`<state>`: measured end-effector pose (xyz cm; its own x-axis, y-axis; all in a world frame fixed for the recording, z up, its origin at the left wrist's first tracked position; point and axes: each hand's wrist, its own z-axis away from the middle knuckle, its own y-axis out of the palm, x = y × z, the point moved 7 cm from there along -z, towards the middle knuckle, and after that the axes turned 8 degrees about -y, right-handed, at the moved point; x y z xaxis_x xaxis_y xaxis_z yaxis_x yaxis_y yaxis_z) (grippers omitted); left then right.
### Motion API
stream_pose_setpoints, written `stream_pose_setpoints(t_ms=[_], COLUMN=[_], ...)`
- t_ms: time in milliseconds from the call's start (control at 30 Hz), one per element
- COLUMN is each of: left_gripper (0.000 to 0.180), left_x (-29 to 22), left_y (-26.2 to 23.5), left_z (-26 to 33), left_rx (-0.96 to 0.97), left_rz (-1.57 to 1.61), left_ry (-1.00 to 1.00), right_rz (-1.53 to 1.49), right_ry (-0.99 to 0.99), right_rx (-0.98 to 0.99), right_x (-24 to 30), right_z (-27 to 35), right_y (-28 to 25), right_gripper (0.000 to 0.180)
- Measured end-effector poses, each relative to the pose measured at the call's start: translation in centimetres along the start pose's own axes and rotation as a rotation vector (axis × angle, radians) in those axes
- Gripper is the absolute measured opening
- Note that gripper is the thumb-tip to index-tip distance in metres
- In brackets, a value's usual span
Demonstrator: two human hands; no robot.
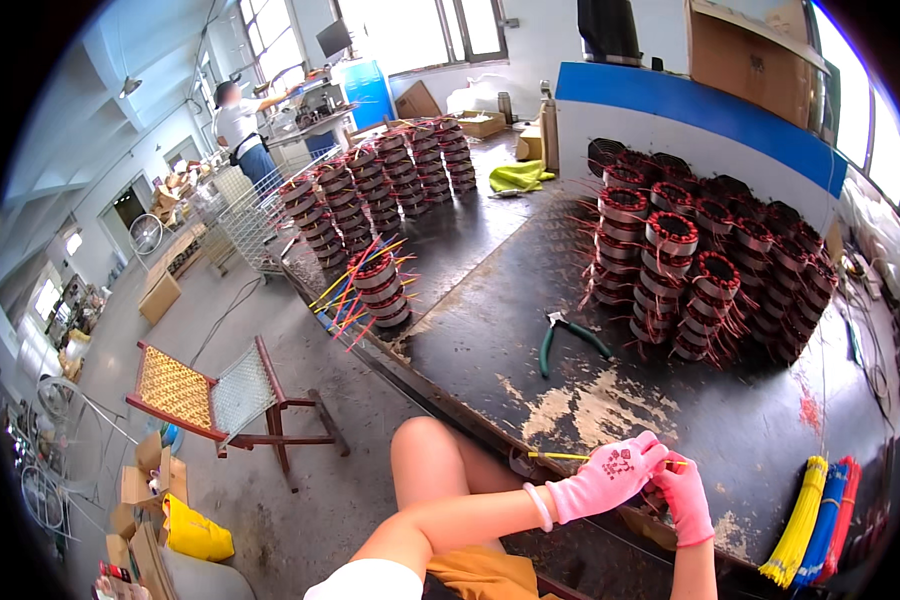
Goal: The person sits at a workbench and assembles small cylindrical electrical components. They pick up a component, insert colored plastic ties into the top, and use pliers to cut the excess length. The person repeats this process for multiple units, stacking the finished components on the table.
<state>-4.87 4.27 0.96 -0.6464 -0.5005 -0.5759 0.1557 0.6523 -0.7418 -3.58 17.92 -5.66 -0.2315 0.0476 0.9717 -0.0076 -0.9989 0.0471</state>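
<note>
Both of my hands wear pink gloves and meet at the near edge of the dark workbench. My left hand (615, 474) is closed around a thin yellow tube (558, 456), which sticks out to the left. My right hand (686, 500) is closed too, its fingers pinched at the tube's other end. Between and below the hands is a dark coil part, mostly hidden by the gloves. Green-handled pliers (568, 338) lie with their handles spread farther in on the bench. To the right lie bundles of thin yellow tubes (802, 520), blue tubes (823, 525) and red tubes (844, 520).
Stacks of red-wound motor stators (670, 235) crowd the right rear of the bench (460, 340). More stacks (390, 170) line its far left, with one stack (378, 290) bearing coloured tubes. A yellow-green cloth (520, 177), a folding stool (240, 395) and a co-worker (245, 130) are beyond.
</note>
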Motion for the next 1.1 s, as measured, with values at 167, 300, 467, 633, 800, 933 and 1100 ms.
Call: stream_pose_setpoints(t_ms=[167, 300, 467, 633, 800, 933, 1100], left_gripper=[0.019, 0.017, 0.020, 0.026, 0.022, 0.020, 0.010], left_x=[1.2, 1.6, 2.0, 2.4, 2.5, 2.2, 1.2], left_y=[0.9, 0.8, 0.9, 1.1, 0.6, 0.6, -0.6], left_z=[-0.2, -0.6, -0.8, -0.5, -0.2, -0.4, -1.0], left_rx=[-0.017, -0.032, 0.035, 0.091, 0.118, 0.037, -0.014], left_rz=[0.031, 0.071, 0.104, 0.119, 0.174, 0.161, 0.018], left_ry=[-0.109, -0.092, -0.082, -0.088, -0.088, 0.007, 0.013], right_rz=[0.013, 0.018, -0.056, -0.119, -0.095, 0.056, 0.584], right_ry=[-0.014, -0.143, -0.241, -0.303, -0.311, -0.458, -0.711], right_rx=[-0.010, -0.137, -0.279, -0.336, -0.371, -0.418, -0.505], right_x=[-0.3, 0.4, 0.4, -0.9, -1.1, 0.4, 4.6], right_z=[-0.1, 1.2, 3.1, 4.1, 5.0, 6.2, 7.4], right_y=[-0.4, -0.3, -0.5, -0.8, -0.7, -0.6, -0.2], right_gripper=[0.011, 0.009, 0.009, 0.005, 0.005, 0.004, 0.015])
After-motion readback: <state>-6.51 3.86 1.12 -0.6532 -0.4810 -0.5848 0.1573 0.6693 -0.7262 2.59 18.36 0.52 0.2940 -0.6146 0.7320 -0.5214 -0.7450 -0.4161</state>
